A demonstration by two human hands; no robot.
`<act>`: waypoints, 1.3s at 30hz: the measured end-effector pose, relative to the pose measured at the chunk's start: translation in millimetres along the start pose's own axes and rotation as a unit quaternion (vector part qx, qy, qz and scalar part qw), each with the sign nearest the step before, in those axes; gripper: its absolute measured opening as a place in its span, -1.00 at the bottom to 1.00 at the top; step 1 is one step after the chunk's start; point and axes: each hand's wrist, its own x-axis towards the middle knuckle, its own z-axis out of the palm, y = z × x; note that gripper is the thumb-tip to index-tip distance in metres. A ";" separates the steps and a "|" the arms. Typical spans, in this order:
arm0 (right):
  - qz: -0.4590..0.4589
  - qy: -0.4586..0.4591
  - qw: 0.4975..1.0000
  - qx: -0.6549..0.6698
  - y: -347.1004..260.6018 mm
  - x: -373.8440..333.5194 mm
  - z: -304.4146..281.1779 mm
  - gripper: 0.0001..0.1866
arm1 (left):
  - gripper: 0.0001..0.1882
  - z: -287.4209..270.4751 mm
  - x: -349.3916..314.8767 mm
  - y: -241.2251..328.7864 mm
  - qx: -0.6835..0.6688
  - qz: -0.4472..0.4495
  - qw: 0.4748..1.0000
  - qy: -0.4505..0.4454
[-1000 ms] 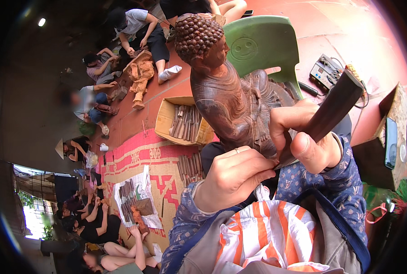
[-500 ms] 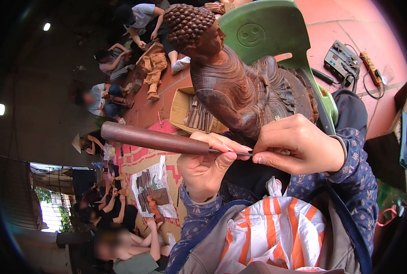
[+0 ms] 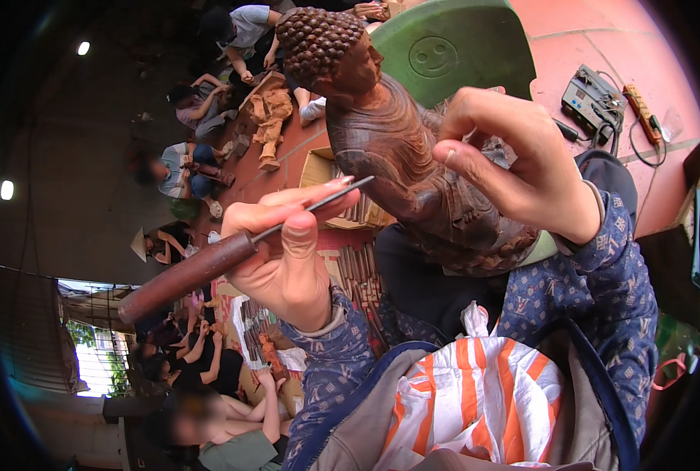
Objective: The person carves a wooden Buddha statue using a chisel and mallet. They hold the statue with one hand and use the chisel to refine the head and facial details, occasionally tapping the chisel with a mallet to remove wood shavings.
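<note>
My left hand is closed round the thin metal shank of a carving chisel. Its brown wooden handle points down to the left, and the blade tip rises to the right beside the statue. A dark brown wooden seated Buddha statue with a knobbly head leans in front of me, its base near my lap. Over the statue's front hovers my right hand, thumb and forefinger curled together in a pinch. Whether anything small is between those fingertips cannot be made out.
A green plastic chair stands behind the statue. Several carving tools lie beside my leg, near a cardboard box. A grey electrical box and a power strip rest on the right-hand tiles. Other people sit working at left.
The chisel has moved left and down with my left hand, its tip now angled up. My right hand has left the blade and risen to the statue's front.
</note>
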 end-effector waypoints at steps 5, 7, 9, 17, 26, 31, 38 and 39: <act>-0.136 0.169 0.974 -0.059 36.2 47.0 28.4 -0.07 | -0.80 7.2 40.3 -15.1 0.146 0.183 0.972 0.016; -0.156 0.169 0.972 -0.040 47.1 63.1 45.3 0.16 | -0.77 17.1 49.6 -16.6 0.124 0.195 0.972 0.031; -0.080 0.125 0.989 0.016 41.4 69.4 53.0 0.05 | -0.77 20.1 55.7 -17.9 0.140 0.211 0.967 0.033; -0.048 0.131 0.983 0.119 47.8 69.6 62.3 -0.32 | -0.80 16.6 59.5 -17.6 0.195 0.230 0.953 -0.003; -0.038 0.124 0.982 0.139 48.4 69.7 64.6 -0.35 | -0.81 17.2 58.8 -17.4 0.211 0.236 0.949 0.005; -0.106 0.183 0.972 0.100 52.3 78.0 71.5 -0.38 | -0.85 17.5 58.5 -16.2 0.227 0.264 0.937 0.000; -0.045 0.141 0.982 0.119 46.5 70.2 67.7 -0.39 | -0.84 15.3 60.6 -14.2 0.275 0.290 0.916 -0.013; -0.051 0.146 0.982 0.111 47.8 70.7 69.4 -0.39 | -0.84 15.8 61.1 -13.2 0.282 0.295 0.913 -0.015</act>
